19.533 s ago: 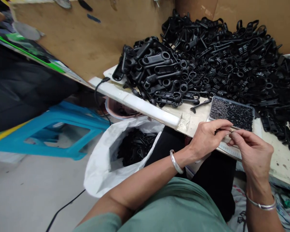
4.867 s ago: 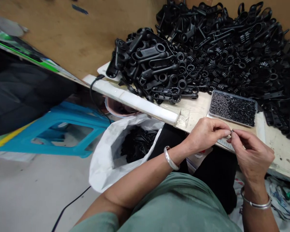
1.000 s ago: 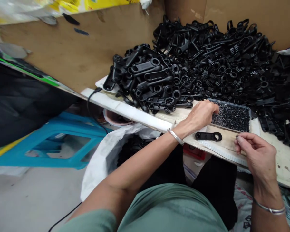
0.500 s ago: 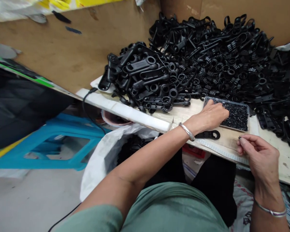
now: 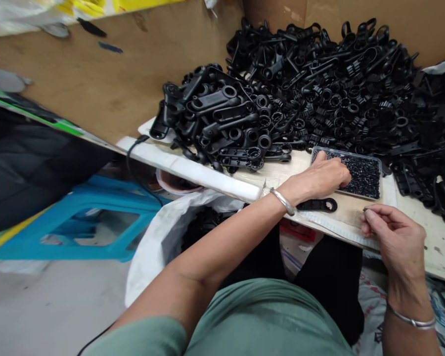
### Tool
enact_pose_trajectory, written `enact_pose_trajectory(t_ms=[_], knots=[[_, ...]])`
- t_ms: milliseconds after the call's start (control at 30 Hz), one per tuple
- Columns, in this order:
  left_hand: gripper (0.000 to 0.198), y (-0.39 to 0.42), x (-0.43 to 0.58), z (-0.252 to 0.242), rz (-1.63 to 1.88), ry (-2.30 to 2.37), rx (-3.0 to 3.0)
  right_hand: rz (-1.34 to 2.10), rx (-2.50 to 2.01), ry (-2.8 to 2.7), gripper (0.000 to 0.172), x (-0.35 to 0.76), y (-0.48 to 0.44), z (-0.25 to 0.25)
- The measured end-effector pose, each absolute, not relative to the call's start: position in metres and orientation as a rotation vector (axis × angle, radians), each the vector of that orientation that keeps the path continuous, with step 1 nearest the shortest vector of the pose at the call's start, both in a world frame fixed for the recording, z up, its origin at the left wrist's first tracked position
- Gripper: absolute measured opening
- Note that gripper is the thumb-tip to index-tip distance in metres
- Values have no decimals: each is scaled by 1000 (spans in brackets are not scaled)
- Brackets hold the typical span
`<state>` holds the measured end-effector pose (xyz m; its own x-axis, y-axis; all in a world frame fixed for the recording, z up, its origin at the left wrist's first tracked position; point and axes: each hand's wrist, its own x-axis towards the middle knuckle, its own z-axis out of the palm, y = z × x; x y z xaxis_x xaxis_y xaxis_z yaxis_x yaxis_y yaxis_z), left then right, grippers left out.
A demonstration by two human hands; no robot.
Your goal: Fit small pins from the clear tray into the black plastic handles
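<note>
My left hand [image 5: 324,177] reaches over a clear plastic box [image 5: 381,185] filled with small black pieces [image 5: 364,174]. Its fingers are bent down into the near left part of the box, and their tips are hidden. To the right, above the bench edge, my right hand [image 5: 395,235] is closed in a pinch. A tiny dark piece [image 5: 365,210] shows between its thumb and forefinger. Below my left wrist a flat black plastic arm with a ring end [image 5: 321,204] lies on the bench, partly covered by the wrist.
Black plastic parts [image 5: 326,94] are heaped across the back of the bench [image 5: 430,237], against cardboard walls. A white foam strip [image 5: 193,168] edges the left side. Under it stand a white sack [image 5: 148,262] of black parts and a blue stool [image 5: 96,217].
The view has shifted very slightly. My left hand stays bent into the box, and my right hand keeps its pinch in nearly the same place.
</note>
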<state>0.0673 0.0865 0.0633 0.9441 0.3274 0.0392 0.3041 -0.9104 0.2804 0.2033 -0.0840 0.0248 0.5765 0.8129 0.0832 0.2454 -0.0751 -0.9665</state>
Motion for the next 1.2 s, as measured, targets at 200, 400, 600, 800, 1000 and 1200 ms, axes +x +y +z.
enact_pose_trajectory(t_ms=[200, 400, 600, 800, 1000, 1200], knots=[[27, 90, 70, 57, 181, 471, 2796, 592, -1626, -913, 15, 202, -84, 26], [27, 92, 66, 49, 267, 445, 2795, 605, -1622, -914, 15, 201, -83, 25], [29, 93, 68, 54, 217, 388, 2844, 601, -1617, -913, 15, 202, -84, 24], [26, 97, 66, 46, 445, 502, 2697, 606, -1597, -855, 18, 202, -85, 22], [26, 101, 64, 46, 419, 625, 2644, 617, -1566, -868, 18, 197, -82, 23], [24, 99, 55, 49, 426, 631, 2788, 600, -1596, -885, 20, 198, -82, 23]])
